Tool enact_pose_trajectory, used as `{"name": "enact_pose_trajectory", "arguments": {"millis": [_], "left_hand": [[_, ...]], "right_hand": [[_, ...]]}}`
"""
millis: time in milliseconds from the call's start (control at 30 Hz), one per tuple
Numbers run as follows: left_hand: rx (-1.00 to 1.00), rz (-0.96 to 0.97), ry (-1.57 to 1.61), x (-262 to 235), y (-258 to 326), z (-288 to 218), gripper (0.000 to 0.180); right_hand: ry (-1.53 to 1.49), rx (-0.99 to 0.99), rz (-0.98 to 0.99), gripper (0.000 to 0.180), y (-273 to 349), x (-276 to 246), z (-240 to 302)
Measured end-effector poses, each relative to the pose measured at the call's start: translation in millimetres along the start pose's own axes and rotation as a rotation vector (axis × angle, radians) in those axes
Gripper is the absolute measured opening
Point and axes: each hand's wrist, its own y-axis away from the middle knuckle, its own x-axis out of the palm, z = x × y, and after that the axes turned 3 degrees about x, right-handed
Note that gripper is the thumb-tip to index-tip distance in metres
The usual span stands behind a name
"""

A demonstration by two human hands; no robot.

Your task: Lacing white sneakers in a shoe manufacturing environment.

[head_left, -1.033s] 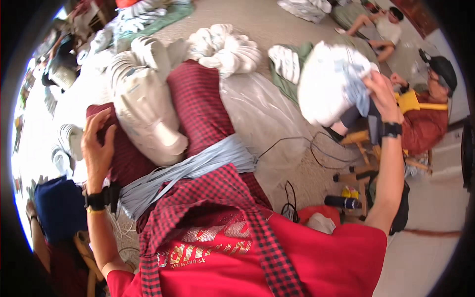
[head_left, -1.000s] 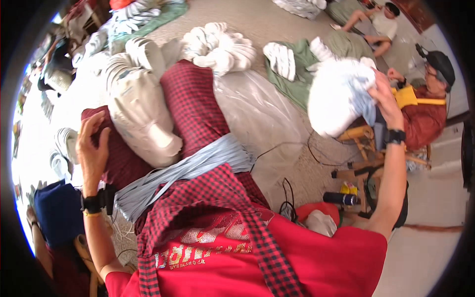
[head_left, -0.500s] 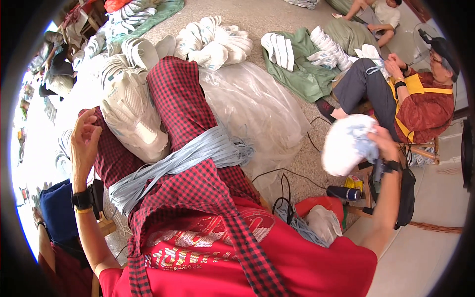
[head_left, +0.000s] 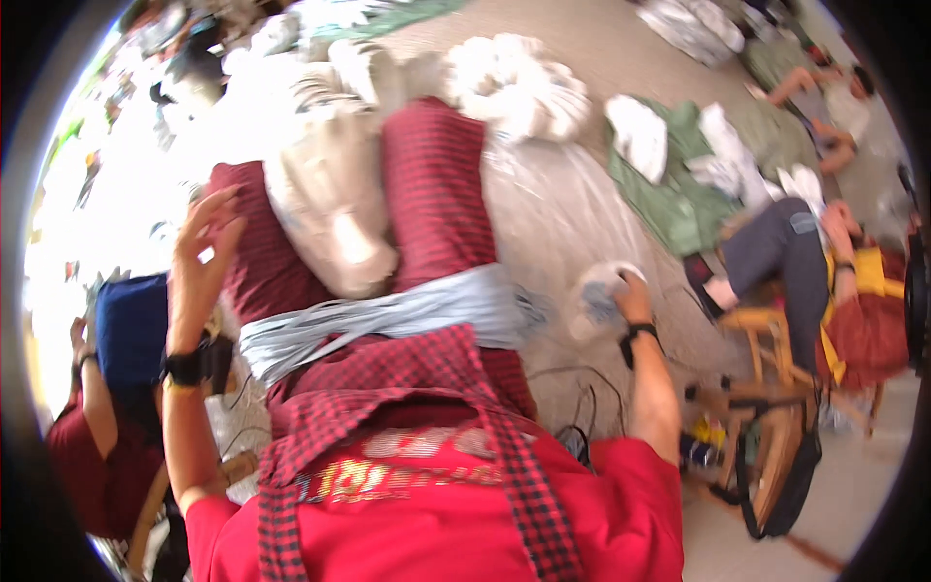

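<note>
right hand [head_left: 635, 288] is seen low at the right of the lap, its fingers closed around a bundled pale cloth [head_left: 599, 296] that is held just above the floor [head_left: 582, 209], beside the right knee. left hand [head_left: 202, 254] is raised at the left with its fingers spread wide and nothing held in it; a black wristband [head_left: 186, 367] is worn below it.

the floor, covered in a pale translucent sheet, is taken as the largest thing in view. across the lap, red checked trousers [head_left: 434, 194] are seen, with a pale blue strip of fabric [head_left: 388, 315] laid over them. a stuffed cream sack [head_left: 335, 209] is rested between the legs. farther off, a heap of white cloth [head_left: 519, 87] is piled on the floor, and a green sheet [head_left: 679, 194] with white bundles on it is spread to its right. another person [head_left: 824, 281] is seated on a wooden stool [head_left: 766, 325] at the right, well apart from the hands.
</note>
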Motion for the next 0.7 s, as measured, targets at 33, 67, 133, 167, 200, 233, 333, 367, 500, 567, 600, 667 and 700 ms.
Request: {"name": "enact_pose_trajectory", "arguments": {"millis": [33, 67, 133, 167, 200, 233, 333, 367, 500, 567, 600, 667, 700], "left_hand": [[0.043, -0.025, -0.049, 6, -6, -4, 0.042], [0.083, -0.051, -0.087, 11, -12, -6, 0.045], [-0.090, 0.060, 0.041, 28, -34, -31, 0.054], [-0.074, 0.061, 0.002, 32, -37, -34, 0.057], [-0.046, 0.073, -0.019, 37, -41, -32, 0.061], [0.059, 0.065, -0.080, 45, -44, -24, 0.063], [0.309, -0.026, -0.119, 69, -63, 34, 0.064], [0.464, -0.079, -0.088, 75, -70, 43, 0.063], [0.132, 0.218, 0.123, 53, -88, 42, 0.060], [0.163, 0.184, 0.115, 59, -82, 42, 0.059], [0.211, 0.157, 0.084, 61, -78, 43, 0.060], [0.145, 0.110, 0.094, 57, -64, 21, 0.060], [0.333, -0.114, 0.027, 80, -61, 38, 0.062]], "right_hand": [[0.022, 0.039, 0.059, 0.045, -1, -9, 13], [0.077, 0.047, 0.127, 0.045, -8, -22, 21], [-0.082, 0.086, 0.095, 0.046, -16, -50, 23], [-0.466, 0.228, 0.139, 0.040, -33, -57, 74], [-0.477, 0.167, 0.161, 0.040, -45, -73, 126], [-0.571, -0.001, 0.173, 0.039, -53, -95, 176], [-0.723, -0.342, 0.223, 0.033, -52, -138, 323], [-0.785, -0.427, 0.282, 0.035, -52, -142, 363], [-0.520, -0.666, 0.374, 0.052, -73, -133, 472], [-0.404, -0.649, 0.458, 0.072, -91, -118, 496], [-0.403, -0.653, 0.452, 0.072, -95, -112, 505], [-0.355, -0.944, 0.259, 0.082, -96, -98, 514], [-0.369, -0.848, 0.378, 0.089, -99, -99, 517]]}}
